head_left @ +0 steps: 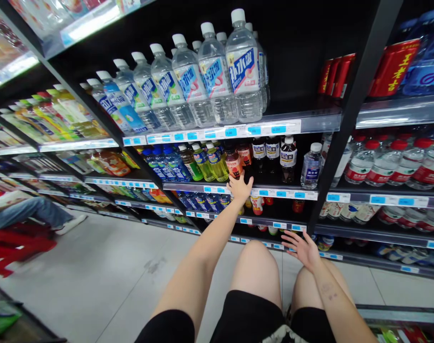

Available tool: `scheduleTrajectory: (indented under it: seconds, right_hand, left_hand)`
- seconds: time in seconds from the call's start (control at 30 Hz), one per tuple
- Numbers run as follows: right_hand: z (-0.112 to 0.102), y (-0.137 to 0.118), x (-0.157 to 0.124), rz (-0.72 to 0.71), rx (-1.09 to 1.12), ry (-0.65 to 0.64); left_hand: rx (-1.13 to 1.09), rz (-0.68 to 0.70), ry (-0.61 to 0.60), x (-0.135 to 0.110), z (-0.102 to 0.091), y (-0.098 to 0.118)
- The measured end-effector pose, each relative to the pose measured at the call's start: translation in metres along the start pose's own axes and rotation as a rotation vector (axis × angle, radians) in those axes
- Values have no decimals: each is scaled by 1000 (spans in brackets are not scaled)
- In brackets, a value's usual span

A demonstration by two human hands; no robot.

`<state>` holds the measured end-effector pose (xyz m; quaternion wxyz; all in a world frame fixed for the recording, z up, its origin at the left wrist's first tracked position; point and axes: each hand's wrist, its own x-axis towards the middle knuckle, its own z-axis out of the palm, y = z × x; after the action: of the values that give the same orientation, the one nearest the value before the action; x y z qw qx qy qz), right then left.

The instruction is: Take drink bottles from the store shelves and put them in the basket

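My left hand (240,187) reaches to the middle shelf, its fingers against the lower front of a dark tea bottle with an orange-pink label (233,163). The thumb is spread out to the right of that bottle, whose base is hidden by the hand. Left of it stand yellow-green drink bottles (215,162); a similar orange-pink labelled bottle (244,155) sits just behind to the right. Farther right are dark tea bottles with white labels (288,158) and a clear bottle with a blue-purple label (311,166). Above my right knee, my right hand (303,247) hangs with fingers apart, holding nothing.
Large clear bottles with white caps (243,71) line the upper shelf (306,119). Red-capped water bottles (395,159) fill the right bay. A black upright (349,114) divides the bays. At far left, a person's jeans-clad leg (31,212) extends beside a red stool (20,245) on the tiled floor (124,267).
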<state>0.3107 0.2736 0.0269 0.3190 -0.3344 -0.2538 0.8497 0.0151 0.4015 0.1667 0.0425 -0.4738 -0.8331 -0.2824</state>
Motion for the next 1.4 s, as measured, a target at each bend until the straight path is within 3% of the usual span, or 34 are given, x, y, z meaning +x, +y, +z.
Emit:
scheduleTrajectory:
  seconds: [0.3, 0.77, 0.9, 1.07, 1.13, 1.27, 1.4]
  right_hand:
    - [0, -1, -1, -6, -24, 7]
    - [-2, -1, 0, -9, -28, 2]
    - [2, 0, 1, -18, -43, 0]
    - [9, -2, 0, -7, -65, 2]
    - [12, -3, 0, -1, -73, 5]
    - [13, -5, -1, -1, -77, 9]
    - [15, -6, -3, -7, -95, 12]
  left_hand:
    - [19, -18, -76, 30, 0, -14]
    - [-22, 69, -130, 37, -7, -29]
    - [37, 127, -89, 32, -3, -32]
    - [156, 196, 76, 16, 12, -43]
    - [162, 195, 91, 13, 15, -46]
    - [152, 181, 18, 21, 9, -46]
    - [133, 168, -140, 27, -8, -44]
